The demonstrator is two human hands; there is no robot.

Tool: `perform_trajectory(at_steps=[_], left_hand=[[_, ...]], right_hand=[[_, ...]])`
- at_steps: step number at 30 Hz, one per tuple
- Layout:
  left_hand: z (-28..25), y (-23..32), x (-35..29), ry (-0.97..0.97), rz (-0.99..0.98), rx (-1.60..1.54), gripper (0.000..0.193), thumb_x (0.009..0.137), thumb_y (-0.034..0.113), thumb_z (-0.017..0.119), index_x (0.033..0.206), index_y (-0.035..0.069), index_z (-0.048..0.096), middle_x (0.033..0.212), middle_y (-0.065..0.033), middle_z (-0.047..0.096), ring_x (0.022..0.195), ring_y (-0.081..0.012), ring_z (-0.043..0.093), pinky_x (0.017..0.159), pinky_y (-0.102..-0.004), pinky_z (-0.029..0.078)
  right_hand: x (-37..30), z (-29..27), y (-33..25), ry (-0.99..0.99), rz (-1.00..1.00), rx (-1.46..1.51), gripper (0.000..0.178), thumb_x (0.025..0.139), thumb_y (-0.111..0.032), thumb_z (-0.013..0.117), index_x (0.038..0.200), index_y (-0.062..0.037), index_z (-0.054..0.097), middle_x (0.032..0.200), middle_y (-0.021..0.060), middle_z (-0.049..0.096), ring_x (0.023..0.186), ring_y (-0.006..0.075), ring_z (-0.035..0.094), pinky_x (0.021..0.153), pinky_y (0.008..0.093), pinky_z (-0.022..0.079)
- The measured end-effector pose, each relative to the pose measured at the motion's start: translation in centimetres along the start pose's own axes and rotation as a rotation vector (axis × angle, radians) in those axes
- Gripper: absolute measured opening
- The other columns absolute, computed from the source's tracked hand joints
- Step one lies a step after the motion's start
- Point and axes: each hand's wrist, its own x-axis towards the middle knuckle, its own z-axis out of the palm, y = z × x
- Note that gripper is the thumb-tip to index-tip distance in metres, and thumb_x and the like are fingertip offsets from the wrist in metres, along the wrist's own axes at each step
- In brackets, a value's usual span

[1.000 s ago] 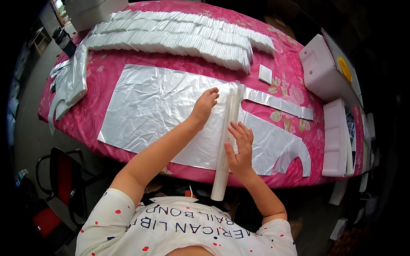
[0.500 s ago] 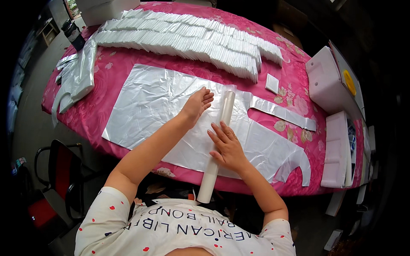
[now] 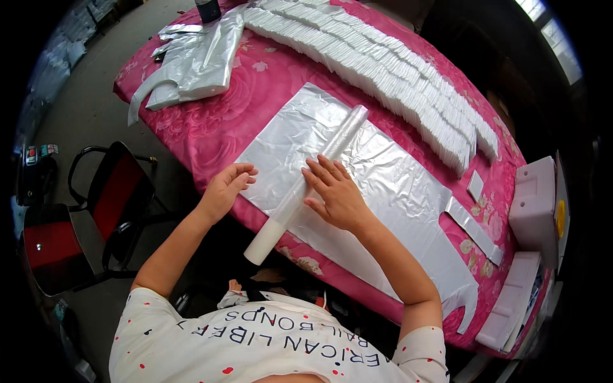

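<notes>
A thin silvery plastic sheet lies flat on the table, with a notch and two strap-like ends at its right. Across its left part slants a long white tube, its near end jutting past the table edge. Clear film seems to cover the tube's upper length. My right hand lies on the tube with fingers outstretched, palm down. Left of the tube, over the near edge of the sheet, my left hand is loosely curved with its fingers apart and nothing in it.
Long rows of folded white packets line the far side, one loose packet near them. More plastic sheets are piled at the far left beside a dark bottle. White foam boxes stand right; a red-black chair stands left.
The tube has moved left across the sheet under my right hand. My left hand has drawn back from the sheet's middle toward its near left edge. The whole view has turned.
</notes>
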Motion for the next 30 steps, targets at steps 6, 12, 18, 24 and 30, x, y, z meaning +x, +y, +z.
perform_trajectory(at_steps=[6,12,18,24,30], left_hand=[[1.5,0.7,-4.9,0.133,0.319,0.762,0.051,0.080,0.017,0.062,0.122,-0.005,0.043,0.104,-0.0174,0.054,0.089,-0.0266,0.057,0.082,-0.0339,0.045],[1.7,-1.2,-4.9,0.260,0.074,0.999,0.079,0.070,0.024,0.072,0.129,-0.009,0.029,0.101,-0.0218,0.055,0.089,-0.0369,0.056,0.080,-0.0399,0.046],[2.7,0.8,-5.1,-0.152,-0.243,-0.163,0.061,0.074,0.017,0.068,0.126,-0.003,0.042,0.090,-0.0098,0.060,0.074,-0.0140,0.059,0.066,-0.0286,0.051],[7.0,0.5,-6.2,-1.044,-0.363,-1.527,0.087,0.075,0.040,0.058,0.134,-0.013,0.022,0.094,-0.0228,0.058,0.066,-0.0205,0.060,0.060,-0.0302,0.053],[10.0,3.2,-3.8,-0.602,-0.298,-0.438,0.068,0.083,0.045,0.047,0.127,-0.005,0.038,0.093,-0.0174,0.058,0.080,-0.0177,0.059,0.068,-0.0288,0.051]], right_hand=[[9.8,4.6,-0.3,-0.184,-0.008,-0.062,0.050,0.086,-0.036,0.049,0.124,-0.0046,0.050,0.138,0.0143,0.037,0.133,0.0300,0.025,0.109,0.0452,0.016],[13.4,10.2,-3.9,0.493,0.571,0.074,0.065,0.079,-0.018,0.053,0.134,0.0051,0.028,0.139,0.0298,0.023,0.133,0.0380,0.018,0.109,0.0472,0.010],[11.0,6.3,-3.6,0.674,0.736,1.360,0.077,0.075,-0.021,0.065,0.133,0.0054,0.022,0.124,0.0205,0.043,0.103,0.0256,0.054,0.086,0.0350,0.046],[6.0,-2.6,-6.0,0.595,0.447,2.068,0.060,0.073,-0.024,0.068,0.122,-0.0018,0.040,0.087,0.0044,0.054,0.076,0.0134,0.057,0.072,0.0302,0.051],[-0.3,-4.9,-4.8,0.774,0.563,1.711,0.060,0.075,-0.016,0.067,0.119,0.0042,0.032,0.084,0.0095,0.055,0.074,0.0164,0.058,0.071,0.0321,0.051]])
